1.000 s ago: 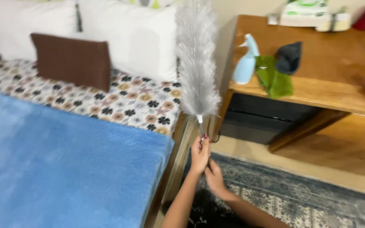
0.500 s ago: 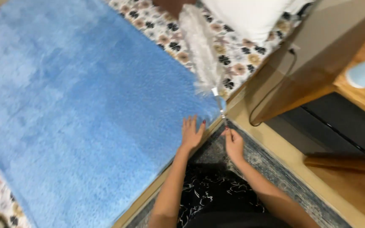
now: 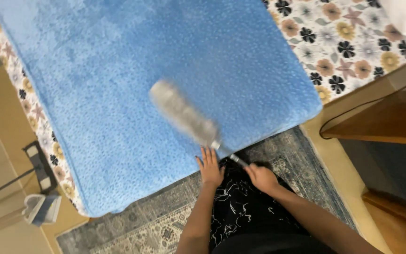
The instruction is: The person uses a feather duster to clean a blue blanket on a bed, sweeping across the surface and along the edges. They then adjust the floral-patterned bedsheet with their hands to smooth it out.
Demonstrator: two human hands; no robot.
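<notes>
At the bottom centre of the frame the person's black, white-patterned garment (image 3: 240, 211) fills the space between two forearms that rise toward the bed; the right hand (image 3: 261, 177) is clenched around the dark handle end of a feather duster (image 3: 184, 116), gripping it low, which seems to give the long tool reach across the bedding; the left hand (image 3: 210, 167) lies open, fingers spread and flat, at the near edge of the blue fleece blanket (image 3: 118, 70), grasping nothing and seemingly bracing or pinning the fabric; the duster slants from the right hand up and to the left, its grey feathered head blurred and lying over the middle of the blanket, so whether it touches the pile cannot be told; under the person a grey patterned rug (image 3: 156, 230) runs along the bottom of the frame, beside the bed; the blanket covers most of the upper frame, and a floral bedsheet (image 3: 348, 51) shows past it at the upper right and along the left margin; at the right edge stands a wooden table (image 3: 381, 122) with a dark cable (image 3: 353, 110) curving along its side; at the lower left, on the tan floor, lies a flat mop head (image 3: 38, 162) beside a pale dustpan-like object (image 3: 41, 209).
</notes>
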